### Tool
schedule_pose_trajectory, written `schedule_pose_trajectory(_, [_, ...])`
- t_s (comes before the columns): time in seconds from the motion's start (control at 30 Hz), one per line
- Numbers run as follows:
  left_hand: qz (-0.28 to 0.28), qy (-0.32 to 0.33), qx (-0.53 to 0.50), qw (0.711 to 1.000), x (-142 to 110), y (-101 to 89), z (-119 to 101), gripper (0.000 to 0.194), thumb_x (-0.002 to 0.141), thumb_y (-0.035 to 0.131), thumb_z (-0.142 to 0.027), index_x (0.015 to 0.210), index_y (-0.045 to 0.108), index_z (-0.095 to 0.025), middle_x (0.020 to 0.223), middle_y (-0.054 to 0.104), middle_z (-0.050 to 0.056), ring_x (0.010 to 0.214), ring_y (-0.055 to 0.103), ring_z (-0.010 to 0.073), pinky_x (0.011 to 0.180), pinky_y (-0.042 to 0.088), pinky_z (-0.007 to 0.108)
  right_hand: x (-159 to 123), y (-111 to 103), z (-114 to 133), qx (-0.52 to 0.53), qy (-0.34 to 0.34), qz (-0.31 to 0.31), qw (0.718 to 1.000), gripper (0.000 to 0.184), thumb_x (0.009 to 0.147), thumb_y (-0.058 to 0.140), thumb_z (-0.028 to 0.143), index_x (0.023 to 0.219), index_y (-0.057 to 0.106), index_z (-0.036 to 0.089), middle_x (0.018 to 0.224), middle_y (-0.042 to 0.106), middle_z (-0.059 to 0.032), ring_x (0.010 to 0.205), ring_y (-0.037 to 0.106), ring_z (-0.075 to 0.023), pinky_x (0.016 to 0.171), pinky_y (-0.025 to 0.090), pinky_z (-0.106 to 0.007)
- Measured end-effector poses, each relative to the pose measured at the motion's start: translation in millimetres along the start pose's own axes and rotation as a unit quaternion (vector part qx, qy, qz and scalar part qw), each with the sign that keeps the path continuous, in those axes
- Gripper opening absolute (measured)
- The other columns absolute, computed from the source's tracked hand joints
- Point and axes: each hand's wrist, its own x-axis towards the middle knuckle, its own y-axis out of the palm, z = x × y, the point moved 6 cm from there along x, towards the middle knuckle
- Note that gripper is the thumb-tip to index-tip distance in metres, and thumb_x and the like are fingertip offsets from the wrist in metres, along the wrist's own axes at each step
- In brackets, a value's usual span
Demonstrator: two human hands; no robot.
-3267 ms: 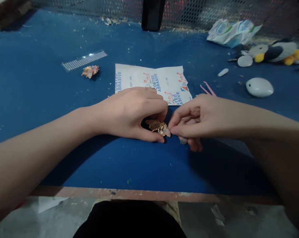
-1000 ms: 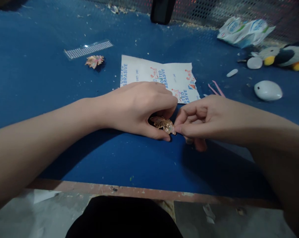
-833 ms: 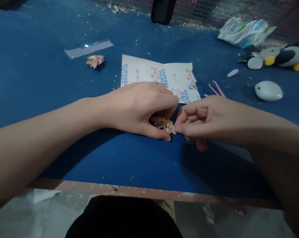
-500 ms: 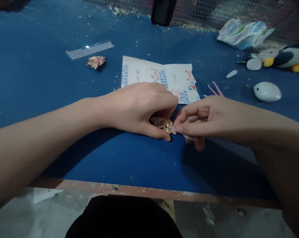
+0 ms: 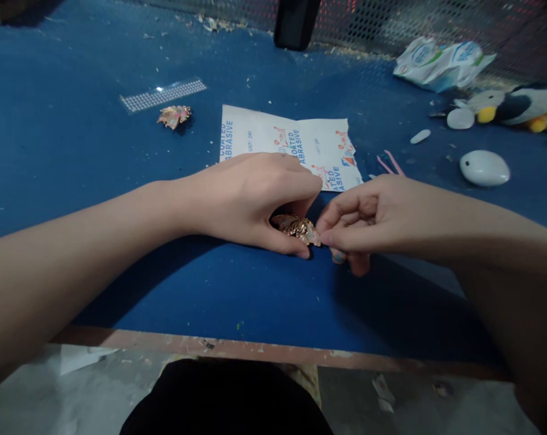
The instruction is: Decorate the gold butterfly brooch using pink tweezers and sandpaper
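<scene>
The left hand (image 5: 259, 196) partly hides the printed sheet (image 5: 266, 134) and gold ornament (image 5: 300, 229).

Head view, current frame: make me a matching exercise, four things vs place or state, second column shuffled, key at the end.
Things
1. near ornament
2. printed sheet
3. plush toy
4. dotted strip

Place or state
A. just beyond the far ornament
B. white, blue lettering, ragged right edge
C. within the left hand, with fingertips of the right hand at its end
D. far right of the blue tabletop, with yellow parts

Pairs: 1-C, 2-B, 3-D, 4-A
</scene>
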Motion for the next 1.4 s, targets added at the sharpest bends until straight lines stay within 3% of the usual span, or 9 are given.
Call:
schedule_pose_trajectory(0.3, [-0.003,0.000,-0.002,1.000,-0.2,-0.8,-0.2,0.031,0.086,0.077,-0.046,0.083,0.062,-0.019,0.083,0.066,0.005,0.078,0.058,0.0187,0.066,0.036,0.030,2.5,-0.2,-1.8,-0.025,-0.028,-0.009,0.999,0.008,0.074,0.072,0.023,0.080,0.077,0.021,0.064,0.073,-0.0016,0.052,0.071,-0.0167,0.052,0.055,-0.022])
schedule_pose_trajectory(0.67, [-0.004,0.006,-0.001,1.000,0.3,-0.7,-0.6,0.031,0.086,0.078,-0.046,0.083,0.061,-0.019,0.083,0.066,0.004,0.077,0.058,0.0179,0.065,0.036,0.029,0.1,-4.2,-1.5,0.023,-0.027,0.019,0.999,0.014,0.074,0.079,0.030,0.084,0.080,0.020,0.071,0.077,-0.0044,0.056,0.073,-0.0183,0.055,0.060,-0.024])
schedule_pose_trajectory(1.0, [-0.017,0.019,-0.010,1.000,-0.8,-1.4,-1.9,0.031,0.085,0.079,-0.040,0.083,0.058,-0.019,0.079,0.064,0.002,0.073,0.056,0.0158,0.066,0.037,0.027,-0.5,1.5,1.2,0.018,-0.036,0.009,0.999,0.009,0.077,0.078,0.025,0.080,0.076,0.018,0.060,0.072,-0.0020,0.050,0.069,-0.0143,0.051,0.055,-0.020])
schedule_pose_trajectory(1.23, [-0.011,0.024,-0.019,0.999,-0.5,-1.7,-2.8,0.031,0.085,0.080,-0.038,0.083,0.056,-0.019,0.078,0.063,0.000,0.073,0.056,0.0156,0.067,0.038,0.027,-2.4,-0.2,-1.3,0.092,-0.045,0.082,0.991,0.020,0.079,0.082,0.034,0.089,0.076,0.017,0.077,0.078,-0.0028,0.061,0.073,-0.0137,0.060,0.060,-0.022])
schedule_pose_trajectory(1.4, [-0.019,0.028,-0.031,0.999,-0.4,-1.1,-2.0,0.032,0.084,0.080,-0.043,0.083,0.058,-0.019,0.077,0.062,0.000,0.072,0.055,0.0159,0.066,0.037,0.028,-2.1,1.0,1.1,0.096,-0.045,0.078,0.991,0.020,0.078,0.082,0.034,0.084,0.074,0.016,0.064,0.073,0.0003,0.056,0.070,-0.0124,0.055,0.058,-0.021])
